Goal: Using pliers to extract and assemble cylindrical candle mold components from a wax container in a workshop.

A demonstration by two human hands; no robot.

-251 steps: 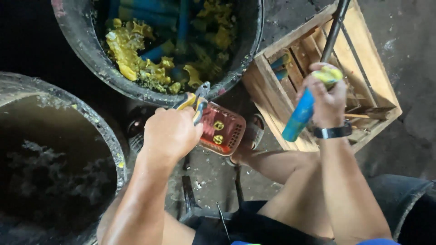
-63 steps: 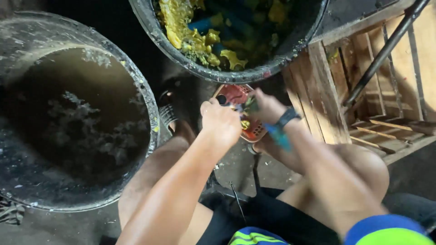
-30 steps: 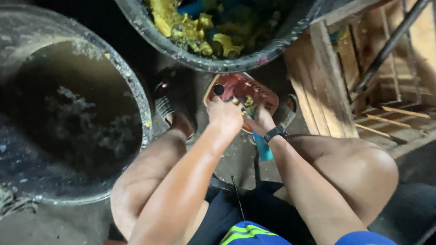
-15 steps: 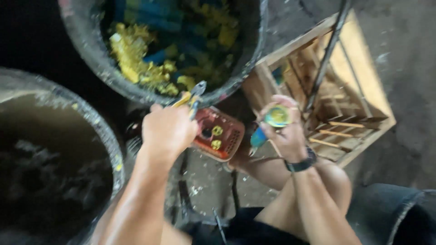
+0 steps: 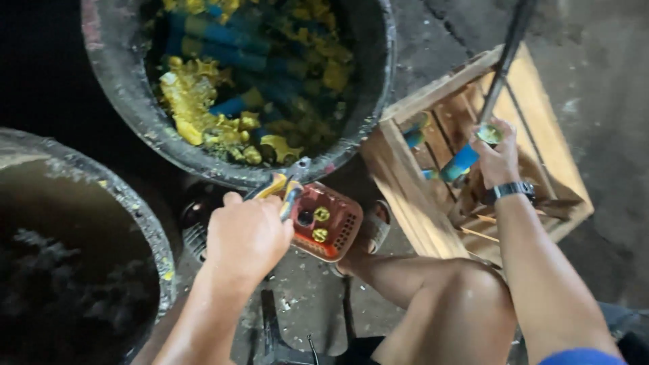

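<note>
**Right hand.** The right hand (image 5: 497, 159) is closed around a blue tube (image 5: 462, 160). The tube's yellow-green end shows above the fingers, and its blue body slants down and away below the palm. The tube is held inside the open top of the wooden crate (image 5: 422, 209), just beside a dark metal rod (image 5: 506, 64) that runs up past the knuckles. Another blue tube (image 5: 414, 134) lies in the crate on the far side of the grip. A black wristwatch (image 5: 510, 191) sits on the wrist.

**Left hand.** The left hand (image 5: 247, 236) is clamped on a pair of pliers (image 5: 287, 190) with yellow and blue handles, which stick out past the thumb. Just beyond the fingertips, a red perforated tray (image 5: 338, 233) holds small yellow caps (image 5: 320, 224). The pliers touch or nearly touch the tray's near rim; which one cannot be told.

**Surroundings.** Beyond the left grip stands a black tub (image 5: 375, 115) filled with yellow scraps and more blue tubes. A second tub (image 5: 152, 233) of dark liquid sits outboard of the left wrist.

**Step in hand (judged).** The tube is being set into the crate while the pliers are held at the tray.

**Requirement for the next move (judged).**
1. Lower the tube until it lies flat beside the one already in the crate.
2. Keep it clear of the rod and the slats.
3. Only then open the fingers.
</note>
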